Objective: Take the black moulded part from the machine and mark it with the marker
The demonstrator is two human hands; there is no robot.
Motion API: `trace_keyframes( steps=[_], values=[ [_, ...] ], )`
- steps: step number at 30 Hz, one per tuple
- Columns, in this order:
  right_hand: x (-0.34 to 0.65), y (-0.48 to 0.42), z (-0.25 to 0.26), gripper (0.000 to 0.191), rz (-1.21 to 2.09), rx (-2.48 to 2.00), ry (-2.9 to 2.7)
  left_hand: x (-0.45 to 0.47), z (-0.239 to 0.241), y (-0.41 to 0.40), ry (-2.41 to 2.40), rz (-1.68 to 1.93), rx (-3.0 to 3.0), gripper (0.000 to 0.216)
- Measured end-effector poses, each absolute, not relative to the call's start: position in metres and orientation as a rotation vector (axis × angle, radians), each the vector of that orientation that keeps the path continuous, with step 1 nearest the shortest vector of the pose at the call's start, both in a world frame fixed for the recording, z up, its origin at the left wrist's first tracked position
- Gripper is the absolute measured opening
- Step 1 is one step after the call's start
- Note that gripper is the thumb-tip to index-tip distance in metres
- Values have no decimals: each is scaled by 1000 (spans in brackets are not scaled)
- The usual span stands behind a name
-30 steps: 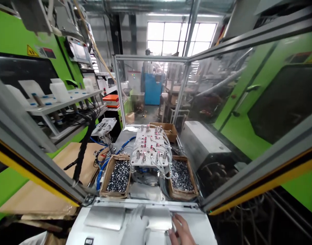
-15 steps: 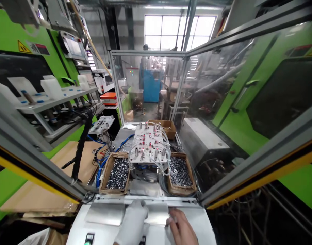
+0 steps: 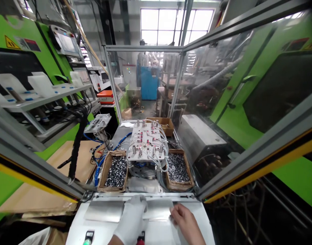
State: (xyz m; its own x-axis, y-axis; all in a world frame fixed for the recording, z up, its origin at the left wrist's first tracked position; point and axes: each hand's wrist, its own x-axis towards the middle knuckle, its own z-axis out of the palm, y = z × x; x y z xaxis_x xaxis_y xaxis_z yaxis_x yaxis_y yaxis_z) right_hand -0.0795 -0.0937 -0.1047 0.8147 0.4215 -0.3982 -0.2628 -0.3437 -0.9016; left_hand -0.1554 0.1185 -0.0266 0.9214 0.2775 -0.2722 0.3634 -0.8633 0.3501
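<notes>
Head view: left hand in white cloth glove (image 3: 131, 221) lies palm-down, fingers together and flat, on a thin shiny rectangular metal sheet (image 3: 158, 210) at the near edge of the white machine bench (image 3: 201, 224). It grips nothing, just presses on top, likely to keep the sheet from sliding. Bare right hand (image 3: 185, 223) sits at the sheet's right edge, fingers curled with tips on that edge; whether it pinches the edge or only touches, cannot tell. A second matching flat metal sheet (image 3: 104, 211) lies just left of the gloved hand, untouched. Green button (image 3: 86, 241) and red button (image 3: 140, 241) sit at the bottom edge, near the wrists. Beyond the bench lip, inside the clear-panelled guard, two brown cardboard boxes of small dark metal parts (image 3: 116, 172) (image 3: 178, 169) flank a white fixture plate with metal pins and clear hoses (image 3: 145, 144), probably so parts are within reach from both sides. Green moulding machine (image 3: 260, 112) stands to the right.
</notes>
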Motion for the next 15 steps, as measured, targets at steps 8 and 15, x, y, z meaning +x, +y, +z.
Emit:
trace_keyframes(
  steps=[8,15],
  values=[
    [-69,-91,-24,48,582,-1774,-217,-165,-17,109,487,-57,2514,19],
    [-79,-11,-30,52,711,-1517,-275,-189,-15,112,1028,35,2338,5]
  ],
)
